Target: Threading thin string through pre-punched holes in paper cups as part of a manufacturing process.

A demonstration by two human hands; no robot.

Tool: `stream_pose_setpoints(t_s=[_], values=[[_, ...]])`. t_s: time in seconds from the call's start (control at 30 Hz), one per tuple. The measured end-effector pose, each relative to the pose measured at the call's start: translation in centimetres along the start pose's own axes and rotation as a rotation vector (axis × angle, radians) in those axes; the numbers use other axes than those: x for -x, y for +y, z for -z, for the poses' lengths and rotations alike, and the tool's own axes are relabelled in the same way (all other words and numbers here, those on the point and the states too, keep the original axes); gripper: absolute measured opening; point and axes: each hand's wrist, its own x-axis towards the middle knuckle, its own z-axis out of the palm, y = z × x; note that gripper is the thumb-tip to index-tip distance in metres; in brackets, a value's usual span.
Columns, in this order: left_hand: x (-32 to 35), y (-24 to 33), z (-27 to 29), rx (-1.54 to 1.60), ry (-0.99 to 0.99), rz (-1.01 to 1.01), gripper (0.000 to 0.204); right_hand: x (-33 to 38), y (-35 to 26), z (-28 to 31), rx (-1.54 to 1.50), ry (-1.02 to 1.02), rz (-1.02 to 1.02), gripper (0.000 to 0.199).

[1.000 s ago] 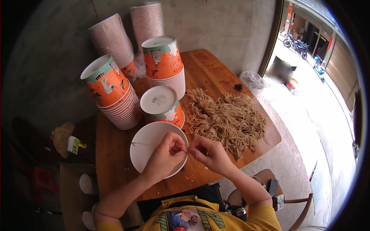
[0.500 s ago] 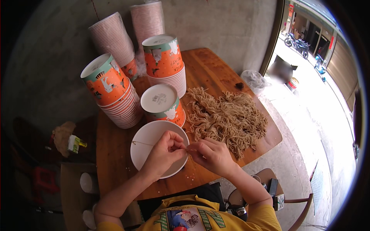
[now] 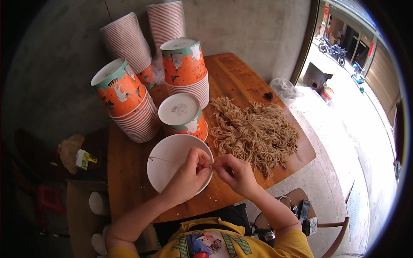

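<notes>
Bucket (image 3: 162, 177) | cord (image 3: 161, 159) across opening | left hand (image 3: 190, 171), right hand (image 3: 239, 175) at rim

The bench (image 3: 228, 73) is brown wood, smooth with a slight varnished sheen. Along its far left side, the cups (image 3: 183, 118) look like smooth coated paper, and clear, glossy plastic film wraps the rear stacks (image 3: 165, 23). At its near edge the white bowl (image 3: 161, 174) appears to be smooth, fairly matt paper. On its right lies string (image 3: 258, 133), fibrous and dull. Behind it, the wall (image 3: 245, 32) is rough, matt concrete; past its right corner sits a crinkled, see-through plastic bag (image 3: 284, 89).
</notes>
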Motion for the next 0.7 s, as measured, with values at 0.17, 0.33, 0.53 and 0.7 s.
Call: stream_pose_setpoints(t_s=[0.17,0.33,0.53,0.7], values=[[0.1,0.0,0.1,-0.111,0.015,-0.062,0.019,0.3,0.4,0.2,-0.015,-0.025,-0.058,0.015],[0.2,1.0,0.0,-0.212,0.026,-0.044,0.016,0.4,0.2,0.4,-0.008,-0.013,-0.049,0.014],[0.5,1.2,0.0,-0.296,0.042,-0.114,0.014,0.3,0.6,0.8,0.006,-0.012,0.035,0.013],[0.5,1.4,-0.3,-0.466,0.09,-0.241,0.012,-0.1,0.6,1.5,0.234,-0.026,0.218,0.021]])
